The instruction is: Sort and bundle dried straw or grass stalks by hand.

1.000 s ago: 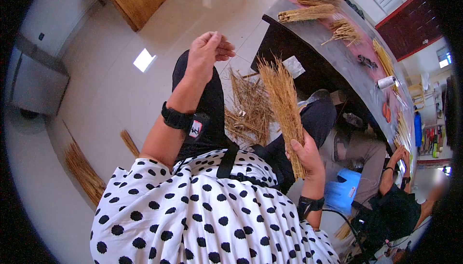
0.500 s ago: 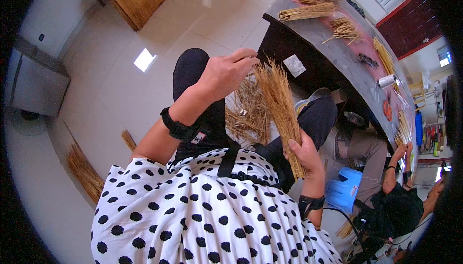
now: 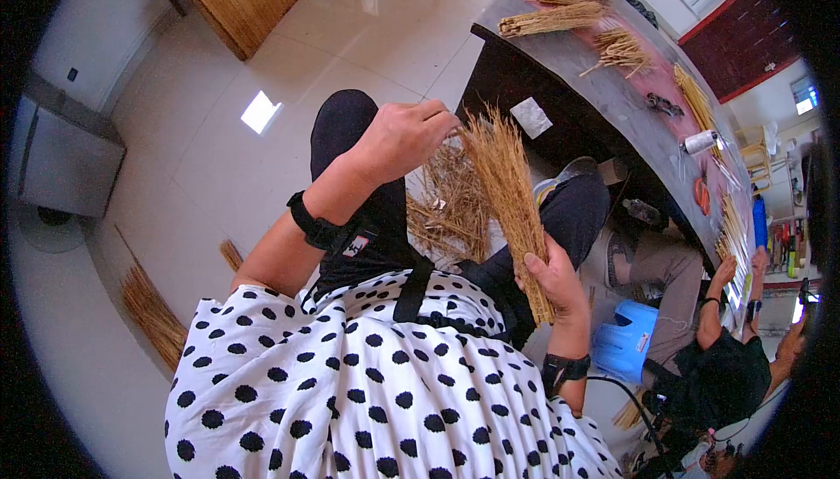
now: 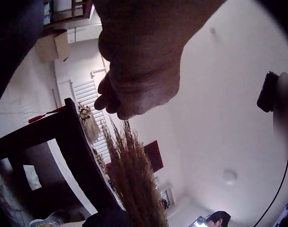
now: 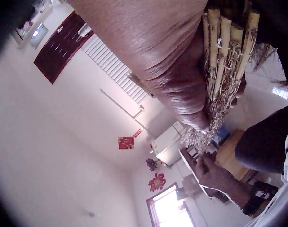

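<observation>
In the head view my right hand (image 3: 557, 276) grips a bundle of dry straw (image 3: 505, 181) near its cut stalk ends, the thumb across the front. Its feathery end fans away from me over the lap. Cut stalks (image 5: 226, 47) stick out behind the right hand in the right wrist view. My left hand (image 3: 407, 139) is at the feathery end, fingers curled, pinching at straw tips on its left edge. Seen from the left wrist, the bundle's tips (image 4: 127, 137) reach up to the curled left hand (image 4: 139, 90); its fingertips are partly hidden there.
Loose straw (image 3: 451, 208) lies on the floor between my knees. A table (image 3: 582, 63) bearing straw bundles and a thread spool (image 3: 700, 142) curves along the right. Another person (image 3: 722, 374) sits there beside a blue stool (image 3: 623, 339). More straw (image 3: 149, 308) leans at left.
My left hand has come down and to the right from above my knee to the bundle's feathery tips, shifting little in the last half second. The right hand keeps its grip.
</observation>
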Action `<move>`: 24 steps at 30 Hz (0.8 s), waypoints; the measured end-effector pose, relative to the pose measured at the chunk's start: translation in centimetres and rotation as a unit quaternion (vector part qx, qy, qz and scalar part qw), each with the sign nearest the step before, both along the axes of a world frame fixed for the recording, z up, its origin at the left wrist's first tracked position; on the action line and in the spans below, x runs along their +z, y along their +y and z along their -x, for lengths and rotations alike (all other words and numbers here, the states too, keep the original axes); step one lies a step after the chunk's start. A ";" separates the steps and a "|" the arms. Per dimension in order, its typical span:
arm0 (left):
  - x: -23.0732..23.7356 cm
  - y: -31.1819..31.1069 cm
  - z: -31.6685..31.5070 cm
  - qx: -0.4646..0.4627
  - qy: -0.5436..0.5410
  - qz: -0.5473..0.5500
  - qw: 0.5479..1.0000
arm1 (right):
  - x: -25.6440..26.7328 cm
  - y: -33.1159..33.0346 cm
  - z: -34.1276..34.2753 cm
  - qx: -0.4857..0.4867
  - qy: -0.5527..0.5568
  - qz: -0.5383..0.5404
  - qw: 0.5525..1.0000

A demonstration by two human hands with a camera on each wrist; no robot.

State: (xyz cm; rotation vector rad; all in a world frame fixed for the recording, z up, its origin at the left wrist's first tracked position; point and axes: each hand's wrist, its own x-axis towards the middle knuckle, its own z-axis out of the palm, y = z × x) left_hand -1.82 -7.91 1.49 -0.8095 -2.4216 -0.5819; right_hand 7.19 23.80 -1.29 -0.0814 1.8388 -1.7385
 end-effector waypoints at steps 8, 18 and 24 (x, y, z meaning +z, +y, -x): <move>-1.1 1.0 0.1 0.072 -0.040 -0.077 0.994 | 0.0 -0.6 0.0 0.004 -0.007 0.007 1.000; 1.0 -3.5 3.9 0.238 -0.118 -0.534 0.803 | 0.3 1.4 -1.1 0.071 -0.028 -0.020 0.997; 0.5 -1.9 3.1 0.047 -0.255 -0.351 0.900 | 0.6 0.7 -1.2 -0.020 -0.080 0.051 0.995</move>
